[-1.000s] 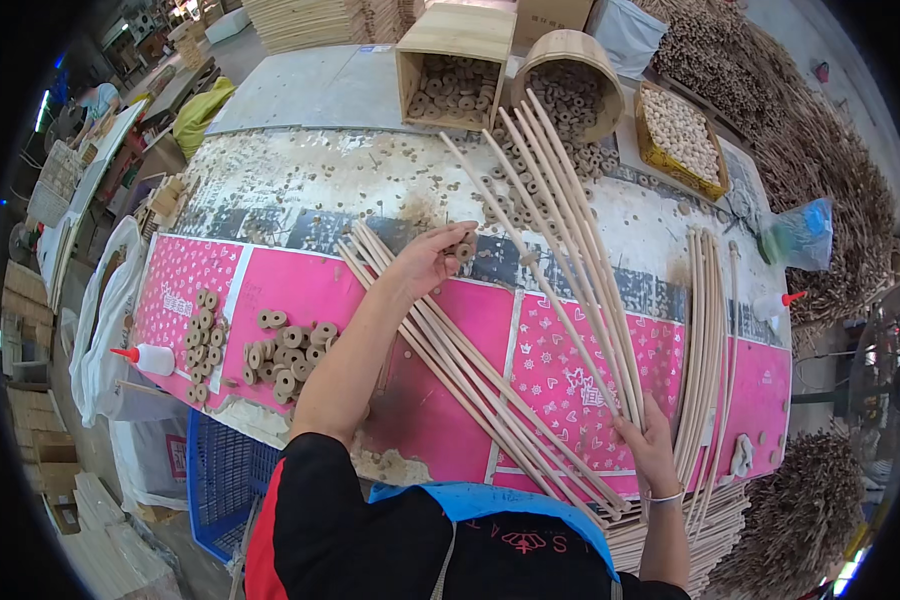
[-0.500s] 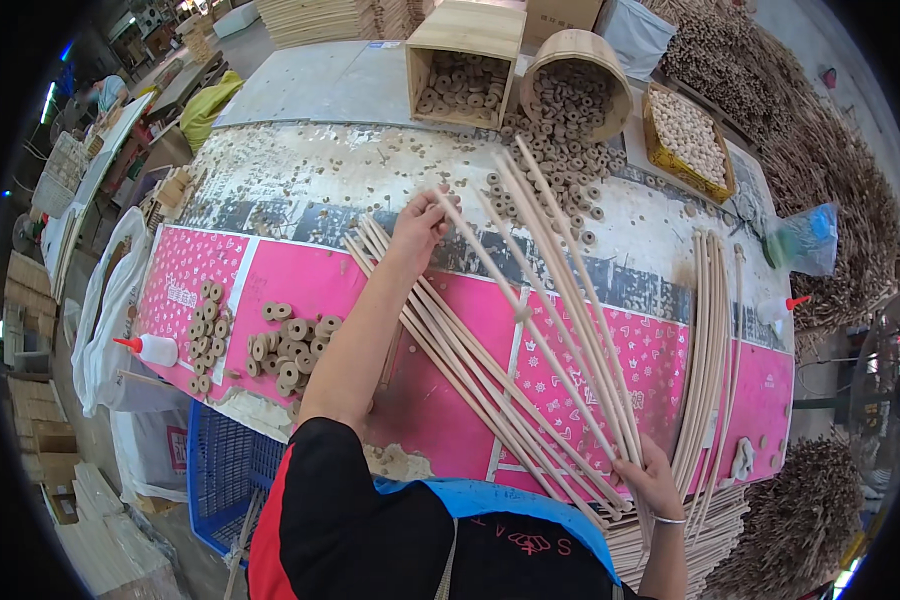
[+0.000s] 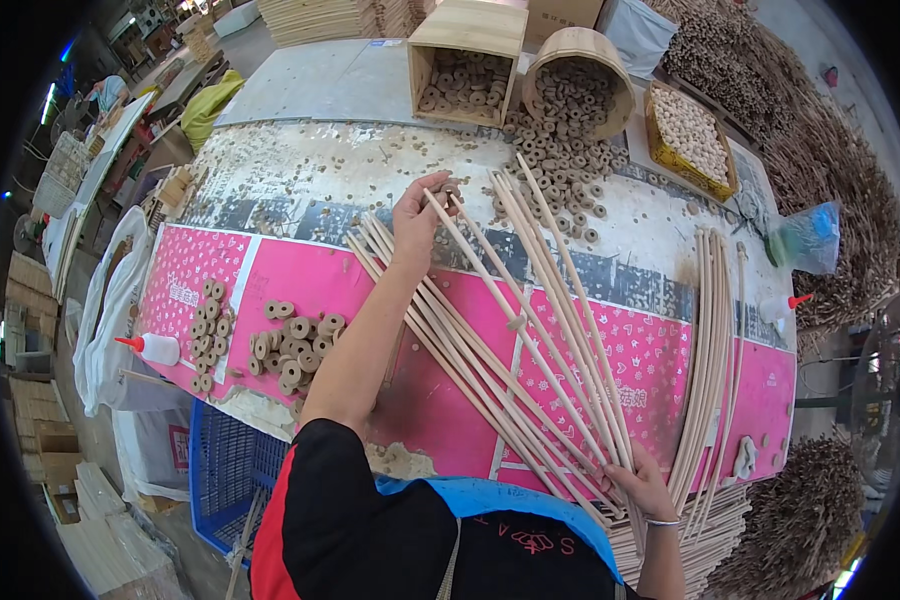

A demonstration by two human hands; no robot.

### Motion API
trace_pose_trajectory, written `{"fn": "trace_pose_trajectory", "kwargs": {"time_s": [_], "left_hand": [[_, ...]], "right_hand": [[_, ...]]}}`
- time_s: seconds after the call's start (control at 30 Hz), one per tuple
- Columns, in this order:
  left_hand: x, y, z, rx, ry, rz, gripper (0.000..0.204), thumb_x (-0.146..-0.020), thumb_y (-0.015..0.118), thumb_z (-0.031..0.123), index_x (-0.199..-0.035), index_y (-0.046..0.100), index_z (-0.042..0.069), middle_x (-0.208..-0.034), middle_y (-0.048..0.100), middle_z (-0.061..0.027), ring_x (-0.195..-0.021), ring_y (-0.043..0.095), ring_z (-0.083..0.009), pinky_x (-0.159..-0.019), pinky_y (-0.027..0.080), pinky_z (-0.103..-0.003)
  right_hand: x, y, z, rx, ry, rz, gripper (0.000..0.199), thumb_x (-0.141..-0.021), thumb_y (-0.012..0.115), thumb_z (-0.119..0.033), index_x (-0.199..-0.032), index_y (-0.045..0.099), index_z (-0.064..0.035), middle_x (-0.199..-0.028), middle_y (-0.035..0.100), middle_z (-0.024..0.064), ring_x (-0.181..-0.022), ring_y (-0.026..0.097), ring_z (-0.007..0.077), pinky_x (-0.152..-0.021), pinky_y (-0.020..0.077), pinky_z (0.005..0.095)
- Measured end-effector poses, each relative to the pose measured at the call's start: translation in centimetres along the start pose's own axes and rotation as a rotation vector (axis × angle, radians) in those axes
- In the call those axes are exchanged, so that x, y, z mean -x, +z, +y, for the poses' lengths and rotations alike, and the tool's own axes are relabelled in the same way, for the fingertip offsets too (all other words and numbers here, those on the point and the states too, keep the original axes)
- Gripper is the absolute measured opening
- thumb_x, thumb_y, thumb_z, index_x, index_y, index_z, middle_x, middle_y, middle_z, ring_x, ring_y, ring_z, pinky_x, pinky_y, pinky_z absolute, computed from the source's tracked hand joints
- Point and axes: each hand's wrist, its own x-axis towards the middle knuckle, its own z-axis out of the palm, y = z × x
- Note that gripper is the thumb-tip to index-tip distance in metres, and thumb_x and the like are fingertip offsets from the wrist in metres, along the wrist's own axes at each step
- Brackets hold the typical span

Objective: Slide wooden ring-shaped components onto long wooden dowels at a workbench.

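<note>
Head, left hand [image 3: 417, 212]: pinches brown wooden ring [image 3: 453, 187].
Right hand [image 3: 640, 486]: clasps pale wooden rods [image 3: 613, 430] above pink mat [image 3: 657, 332], fanning tips, I'd guess.

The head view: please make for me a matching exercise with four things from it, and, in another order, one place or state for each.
Things
1. right hand
2. left hand
3. blue crate
4. yellow basket

Places or states
A. at the far tips of sticks, beside a brown ring
B. filled with small pale pieces
C. closed around sticks toward their near ends
D. beyond the near edge of the table, at the person's left

Right pairs: 1-C, 2-A, 3-D, 4-B
</note>
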Motion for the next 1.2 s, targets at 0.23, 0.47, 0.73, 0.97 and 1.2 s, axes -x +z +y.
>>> {"fn": "trace_pose_trajectory", "kwargs": {"time_s": [0.23,0.47,0.73,0.97,1.2], "left_hand": [[0.4,0.8,0.4,0.143,0.002,0.079,0.029,-0.101,0.059,0.009,-0.129,0.06,0.001,-0.11,0.069,-0.0104,-0.092,0.068,-0.0173,-0.085,0.059,-0.031],[-0.2,0.1,-0.9,0.376,-0.07,0.181,0.034,-0.1,0.06,0.008,-0.131,0.053,-0.005,-0.108,0.068,-0.0174,-0.093,0.069,-0.0246,-0.085,0.06,-0.035],[-0.5,-0.6,-1.5,0.418,-0.179,0.176,0.034,-0.102,0.059,0.012,-0.132,0.055,-0.002,-0.109,0.069,-0.0135,-0.098,0.068,-0.0227,-0.088,0.059,-0.033],[-0.7,-1.2,-1.5,0.367,-0.194,0.113,0.034,-0.101,0.061,0.014,-0.132,0.058,0.001,-0.111,0.069,-0.0108,-0.098,0.068,-0.0171,-0.087,0.06,-0.028],[-0.6,-1.1,-1.3,0.381,-0.222,0.087,0.034,-0.1,0.063,0.016,-0.13,0.059,0.002,-0.113,0.069,-0.0103,-0.097,0.068,-0.0157,-0.086,0.059,-0.026]], "right_hand": [[-0.1,0.5,-0.1,0.008,-0.007,-0.012,0.041,-0.095,0.062,-0.001,-0.134,0.05,0.0031,-0.093,0.07,0.0107,-0.075,0.066,0.014,-0.067,0.0533,0.0268],[-0.1,0.9,-0.3,0.068,-0.023,0.006,0.042,-0.095,0.063,-0.003,-0.134,0.051,0.0027,-0.094,0.07,0.0098,-0.075,0.066,0.0123,-0.067,0.0526,0.0251],[0.0,0.6,0.0,0.041,-0.012,0.036,0.042,-0.095,0.062,-0.003,-0.135,0.051,0.0019,-0.093,0.071,0.0096,-0.075,0.065,0.0119,-0.068,0.0528,0.0248],[0.0,0.7,-0.7,0.081,-0.015,0.041,0.041,-0.095,0.063,-0.002,-0.134,0.051,0.0022,-0.091,0.07,0.0094,-0.075,0.064,0.0115,-0.067,0.0535,0.0256],[0.1,1.0,-0.9,0.142,-0.018,0.039,0.041,-0.094,0.063,-0.001,-0.133,0.052,0.0031,-0.092,0.07,0.0085,-0.081,0.068,0.0125,-0.068,0.0537,0.0246]]}}
